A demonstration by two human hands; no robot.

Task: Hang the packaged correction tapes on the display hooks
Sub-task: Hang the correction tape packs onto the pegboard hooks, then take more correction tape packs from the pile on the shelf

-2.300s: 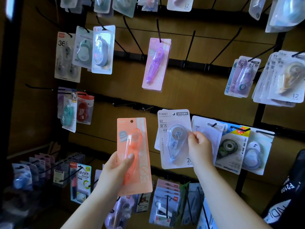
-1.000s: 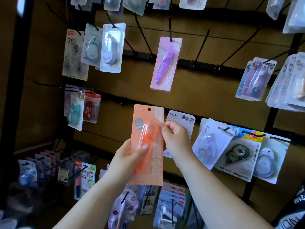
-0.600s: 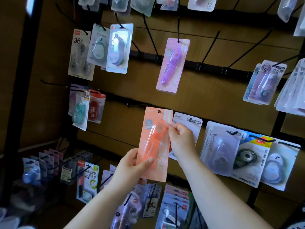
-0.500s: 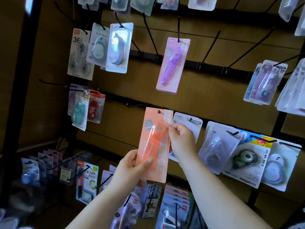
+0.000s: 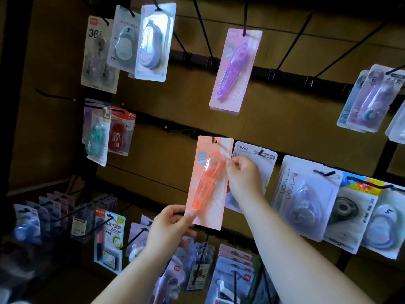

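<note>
— What fills the view?
— A brown board [image 5: 285, 128], flat and matte, crossed by black rails [image 5: 285, 76] with thin black wire hooks [image 5: 203, 34] jutting from them. The light is dim, darkest at the left edge.
— What hangs there?
— Carded blister packs in rows. A purple pack [image 5: 235, 69] hangs alone on the upper rail. A white pack [image 5: 256, 155] marked T-9267 hangs in the middle row.
— And the one being handled?
— The orange pack [image 5: 209, 185] is upright against the middle row, just left of the white pack and overlapping its edge. It is a tall salmon card with a clear bubble over a slim orange tape.
— How is it held?
— From both sides. The left hand [image 5: 168, 229] pinches the bottom left corner, thumb on the front. The right hand [image 5: 243, 176] pinches the right edge beside the top of the bubble, fingers curled.
— Is it on a hook?
— A dark hook tip [image 5: 214, 140] shows at the punched hole near the card's top. How far the wire passes through, I cannot tell.
</note>
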